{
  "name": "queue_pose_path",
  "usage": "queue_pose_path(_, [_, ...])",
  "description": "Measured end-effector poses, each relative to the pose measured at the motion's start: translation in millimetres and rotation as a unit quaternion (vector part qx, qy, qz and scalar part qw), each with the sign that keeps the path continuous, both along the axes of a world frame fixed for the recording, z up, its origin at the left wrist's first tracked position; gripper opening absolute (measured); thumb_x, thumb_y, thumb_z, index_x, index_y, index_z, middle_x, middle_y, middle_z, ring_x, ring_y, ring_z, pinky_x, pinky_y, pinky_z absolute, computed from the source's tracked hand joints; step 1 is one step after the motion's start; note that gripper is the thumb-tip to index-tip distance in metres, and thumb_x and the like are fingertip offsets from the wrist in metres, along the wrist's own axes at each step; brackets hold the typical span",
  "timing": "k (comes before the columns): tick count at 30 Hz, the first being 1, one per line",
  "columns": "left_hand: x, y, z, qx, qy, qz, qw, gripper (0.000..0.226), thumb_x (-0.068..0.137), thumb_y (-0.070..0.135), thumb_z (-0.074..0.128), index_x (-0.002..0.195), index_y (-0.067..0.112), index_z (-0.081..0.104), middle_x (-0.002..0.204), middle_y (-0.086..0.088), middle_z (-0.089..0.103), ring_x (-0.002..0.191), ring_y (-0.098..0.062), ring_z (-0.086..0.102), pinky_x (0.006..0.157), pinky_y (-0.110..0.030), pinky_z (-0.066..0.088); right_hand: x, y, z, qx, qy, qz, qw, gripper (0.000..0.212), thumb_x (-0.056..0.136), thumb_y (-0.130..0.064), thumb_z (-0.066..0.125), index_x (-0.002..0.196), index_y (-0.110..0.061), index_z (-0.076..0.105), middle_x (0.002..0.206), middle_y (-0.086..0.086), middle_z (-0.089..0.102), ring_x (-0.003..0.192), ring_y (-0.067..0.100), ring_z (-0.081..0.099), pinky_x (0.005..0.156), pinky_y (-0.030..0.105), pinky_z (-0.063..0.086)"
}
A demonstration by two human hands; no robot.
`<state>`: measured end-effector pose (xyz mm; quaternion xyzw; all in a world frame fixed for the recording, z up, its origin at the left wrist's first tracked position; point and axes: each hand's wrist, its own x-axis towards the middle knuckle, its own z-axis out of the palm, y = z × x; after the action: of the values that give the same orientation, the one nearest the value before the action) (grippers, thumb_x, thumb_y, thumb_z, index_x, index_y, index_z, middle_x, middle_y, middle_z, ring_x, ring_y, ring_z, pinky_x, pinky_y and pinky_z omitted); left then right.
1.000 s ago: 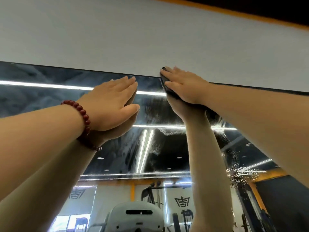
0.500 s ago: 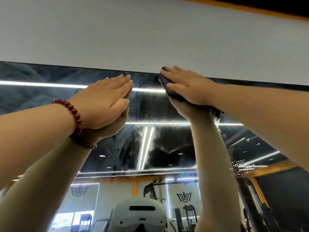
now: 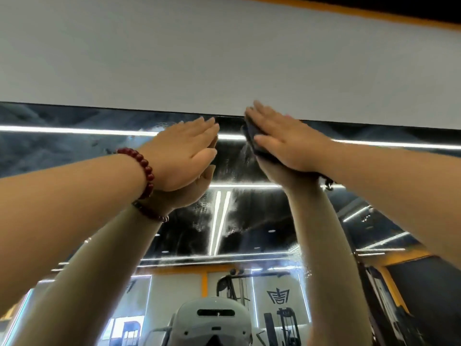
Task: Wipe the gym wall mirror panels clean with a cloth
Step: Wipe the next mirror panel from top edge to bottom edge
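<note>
The wall mirror [image 3: 62,156] fills the lower part of the view, its top edge running under a white wall. My right hand [image 3: 284,143] presses a dark cloth [image 3: 252,136] flat against the glass at the mirror's top edge; most of the cloth is hidden under my palm. My left hand [image 3: 184,156], with a red bead bracelet [image 3: 144,171] on the wrist, lies flat on the glass to the left of it, fingers together, holding nothing. Wet streaks and smears show on the glass between and below the hands.
A white wall [image 3: 224,58] rises above the mirror, with an orange strip [image 3: 374,13] at the ceiling. The mirror reflects my arms, ceiling light strips, gym machines and a white headset at the bottom.
Both hands have slid a little to the right and upward along the mirror's top edge, the cloth staying under my right palm.
</note>
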<state>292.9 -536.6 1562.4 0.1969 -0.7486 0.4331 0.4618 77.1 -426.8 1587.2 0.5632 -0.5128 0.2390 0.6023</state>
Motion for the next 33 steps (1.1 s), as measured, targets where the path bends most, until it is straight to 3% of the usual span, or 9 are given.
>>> queue_pose_path(2, [-6,-3,-1,-0.016,0.008,0.002,1.0,0.078,0.085,0.047,0.004,0.158,0.021,0.003,0.165,0.006,-0.005,0.15,-0.007,-0.005,0.118,-0.025,-0.003,-4,0,21,-0.029,-0.058,0.007,0.998,0.055,0.108,-0.034,0.026,0.159,-0.027,0.006,0.166,-0.007,-0.002,0.152,0.012,0.001,0.122,0.036,0.002])
queue_pose_path(5, [-5,-5,-2,-0.023,0.014,0.0,1.0,0.077,0.085,0.047,0.004,0.158,0.021,0.004,0.165,0.007,-0.003,0.15,-0.006,-0.005,0.116,-0.022,-0.005,-1,-4,20,-0.011,-0.024,-0.012,1.0,0.053,0.108,-0.035,0.024,0.158,-0.029,0.008,0.166,-0.007,0.0,0.152,0.014,0.001,0.121,0.036,0.002])
queue_pose_path(9, [-5,-2,-6,-0.058,-0.014,0.012,0.998,0.086,0.08,0.055,-0.005,0.158,0.021,0.008,0.165,0.007,0.001,0.149,-0.004,-0.003,0.114,-0.018,-0.005,-7,-3,-56,0.075,0.211,-0.004,0.975,0.054,0.104,-0.045,0.021,0.155,-0.037,0.004,0.163,-0.014,-0.003,0.151,0.007,-0.004,0.118,0.025,-0.006])
queue_pose_path(11, [-6,1,-8,-0.069,-0.033,0.023,0.997,0.094,0.073,0.057,-0.01,0.157,0.02,0.009,0.165,0.006,0.004,0.149,-0.005,-0.001,0.115,-0.019,-0.004,-16,2,-69,0.134,0.258,-0.018,0.957,0.053,0.102,-0.05,0.016,0.151,-0.041,-0.001,0.161,-0.018,-0.004,0.151,0.004,-0.007,0.119,0.024,-0.008])
queue_pose_path(18, [-7,3,-16,-0.03,-0.023,0.012,0.999,0.074,0.087,0.049,0.004,0.157,0.026,0.002,0.164,0.013,-0.004,0.135,0.011,-0.01,0.105,-0.006,-0.012,-24,10,27,-0.024,-0.034,-0.022,0.999,0.053,0.108,-0.035,0.024,0.158,-0.027,0.009,0.166,-0.007,0.003,0.152,0.014,0.003,0.12,0.035,0.005])
queue_pose_path(22, [-4,2,-21,-0.018,0.002,-0.032,0.999,0.072,0.088,0.048,0.01,0.157,0.027,0.007,0.159,0.021,-0.003,0.136,0.014,-0.009,0.104,-0.003,-0.009,-6,-2,-25,0.04,0.105,-0.024,0.993,0.054,0.106,-0.044,0.023,0.157,-0.033,0.007,0.166,-0.01,0.0,0.152,0.011,-0.001,0.12,0.034,0.001])
queue_pose_path(26, [-3,2,-36,0.0,-0.022,-0.046,0.999,0.086,0.077,0.062,0.001,0.156,0.029,0.006,0.158,0.023,-0.004,0.142,0.011,-0.009,0.112,-0.01,-0.006,-13,1,-95,0.139,0.29,-0.006,0.947,0.055,0.103,-0.049,0.019,0.156,-0.039,0.007,0.165,-0.014,0.002,0.151,0.006,-0.004,0.118,0.026,-0.008])
queue_pose_path(28, [-5,1,-41,-0.002,-0.021,-0.033,0.999,0.086,0.077,0.062,0.0,0.156,0.027,0.006,0.161,0.018,-0.003,0.142,0.01,-0.009,0.109,-0.007,-0.009,-21,9,-78,0.141,0.251,-0.022,0.957,0.055,0.104,-0.049,0.02,0.155,-0.039,0.003,0.165,-0.015,0.0,0.15,0.005,-0.006,0.118,0.025,-0.009])
queue_pose_path(33, [-4,-2,-56,-0.016,-0.011,-0.026,0.999,0.082,0.082,0.056,0.002,0.157,0.025,0.008,0.163,0.013,-0.001,0.142,0.008,-0.008,0.106,-0.004,-0.012,-26,7,-16,0.002,-0.011,-0.015,1.0,0.054,0.107,-0.036,0.025,0.158,-0.03,0.006,0.166,-0.008,0.001,0.152,0.012,-0.001,0.123,0.039,0.001])
